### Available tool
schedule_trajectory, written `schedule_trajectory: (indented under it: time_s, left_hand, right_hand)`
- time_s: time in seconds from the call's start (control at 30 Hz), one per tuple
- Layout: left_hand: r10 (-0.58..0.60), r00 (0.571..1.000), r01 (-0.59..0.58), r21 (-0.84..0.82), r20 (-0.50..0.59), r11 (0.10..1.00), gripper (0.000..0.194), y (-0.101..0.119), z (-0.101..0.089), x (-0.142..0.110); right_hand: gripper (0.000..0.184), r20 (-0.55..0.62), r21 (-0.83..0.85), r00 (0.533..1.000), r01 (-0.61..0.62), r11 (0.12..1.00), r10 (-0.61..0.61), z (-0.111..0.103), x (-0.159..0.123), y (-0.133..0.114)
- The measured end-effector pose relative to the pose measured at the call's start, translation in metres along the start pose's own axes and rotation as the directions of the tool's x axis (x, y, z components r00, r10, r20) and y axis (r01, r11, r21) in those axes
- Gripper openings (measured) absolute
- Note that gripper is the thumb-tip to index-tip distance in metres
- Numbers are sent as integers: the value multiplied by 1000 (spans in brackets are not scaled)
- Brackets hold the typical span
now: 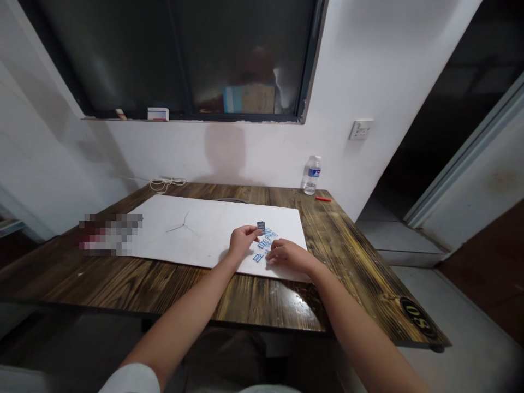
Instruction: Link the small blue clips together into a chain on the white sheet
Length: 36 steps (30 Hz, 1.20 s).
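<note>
Pinched between the fingertips of my left hand (243,240) is a small dark rectangular piece (261,225) with lighter bars across it. Below and to its right, several small blue-outlined pieces (264,243) lie loosely on a white board (213,226). My right hand (289,255) is over the board's right end, fingers curled down beside these pieces. Its fingertips are close to the board, and whether anything is between them is too small to make out. A thin three-armed line or wire shape (184,224) shows on the board's left half.
The board rests on a dark wooden table (352,273). At the back right stand a plastic water bottle (313,176) and a red stick-like item (323,199). A coiled white cable (166,184) lies at the back left. A small box (158,113) sits on the window ledge.
</note>
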<state>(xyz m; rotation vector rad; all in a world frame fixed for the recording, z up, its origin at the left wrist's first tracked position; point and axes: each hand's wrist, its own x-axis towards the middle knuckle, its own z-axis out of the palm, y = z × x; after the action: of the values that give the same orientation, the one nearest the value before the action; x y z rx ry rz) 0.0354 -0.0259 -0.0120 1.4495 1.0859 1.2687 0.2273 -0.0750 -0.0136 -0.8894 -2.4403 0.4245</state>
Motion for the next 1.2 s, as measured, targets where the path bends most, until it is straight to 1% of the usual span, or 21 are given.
schedule_trajectory:
  time_s: [0.1, 0.23, 0.33, 0.43, 0.6, 0.73, 0.83, 0.9, 1.0, 1.2]
  left_hand:
    - [-3, 1000, 3, -11, -10, 1000, 30, -1, 0, 0]
    - [-14, 1000, 14, -10, -6, 1000, 31, -1, 0, 0]
    - [-27, 999, 27, 0, -16, 1000, 32, -1, 0, 0]
    - [-33, 999, 33, 1, -21, 999, 31, -2, 0, -1]
    - [-42, 999, 42, -11, -16, 999, 29, -1, 1, -2]
    - [-63, 998, 63, -11, -21, 998, 29, 1, 1, -3]
    - [-62, 998, 62, -14, -27, 998, 29, 3, 2, -4]
    - [-63, 998, 62, -16, -28, 998, 30, 5, 2, -5]
    - [-67, 997, 67, -17, -28, 998, 32, 7, 2, -6]
    - [-63, 998, 63, -4, -17, 998, 34, 9, 3, -7]
  right_hand:
    - [19, -4, -6, 1000, 11, 1000, -11, -1, 1, 0]
    - [17, -21, 11, 1000, -15, 1000, 15, -2, 2, -3]
    - [16, -54, 63, 996, -61, 996, 64, -3, 2, -7]
    - [13, -101, 117, 985, -131, 984, 143, -4, 2, -8]
    - [13, -187, 176, 942, -247, 953, 278, -5, 4, -3]
    - [15, -238, 231, 915, -273, 934, 327, -6, 5, 1]
    - [20, -273, 323, 881, -293, 900, 386, -3, 5, 5]
    - [22, -290, 416, 856, -290, 862, 428, -1, 5, 8]
    - [26, -313, 549, 825, -247, 798, 471, 2, 7, 13]
    - [35, -358, 674, 751, -203, 710, 555, 0, 9, 13]
